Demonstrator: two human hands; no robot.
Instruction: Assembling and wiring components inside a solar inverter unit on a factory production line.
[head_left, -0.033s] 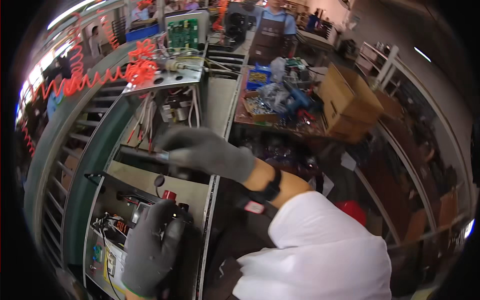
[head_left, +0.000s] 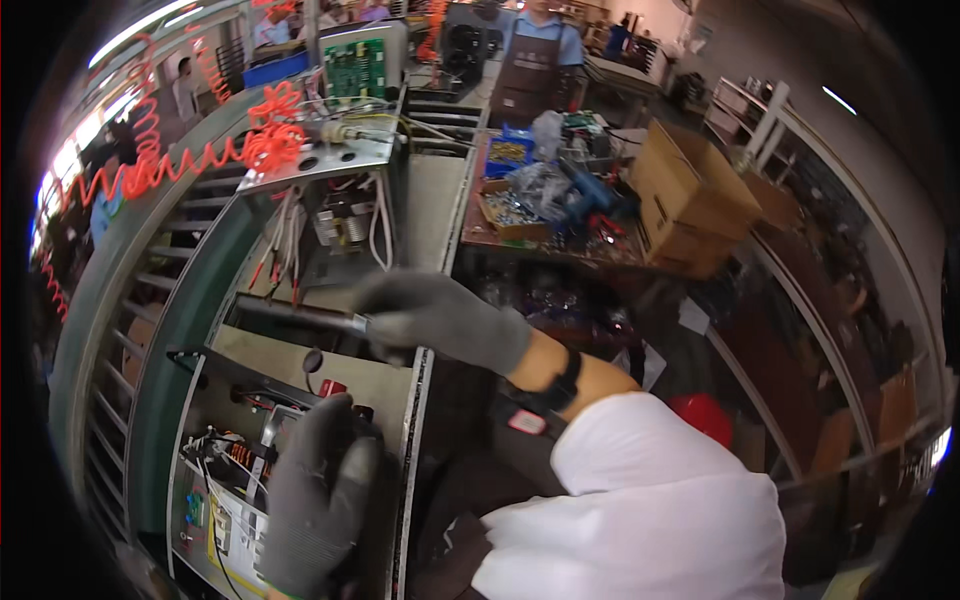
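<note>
My right hand (head_left: 445, 318), in a grey glove, reaches across the open metal case. Its fingers are curled and a little blurred at the pale end of a dark rod-like thing (head_left: 295, 314), whose kind I cannot make out. Below it, my gloved left hand (head_left: 318, 490) is over the case's right part, thumb apart from the fingers and nothing visible in it. Just past its fingertips are a red round part (head_left: 332, 387) and a small dark disc (head_left: 314, 360) on a stalk. The case (head_left: 178, 470) holds wires, an orange-brown coil (head_left: 243, 456) and a green circuit board (head_left: 193, 506).
Beyond stands another metal unit (head_left: 345, 158) with hanging cables and an upright green board (head_left: 355, 70). Coiled red hoses (head_left: 270, 140) hang left, beside a roller conveyor (head_left: 165, 275). A side table with small-parts bins (head_left: 510, 150) and a cardboard box (head_left: 695, 195) is right; a person (head_left: 530, 70) stands behind.
My right hand has drawn back to the right, showing more of the dark rod-like thing. My left hand has shifted slightly right. The view has tilted a little.
</note>
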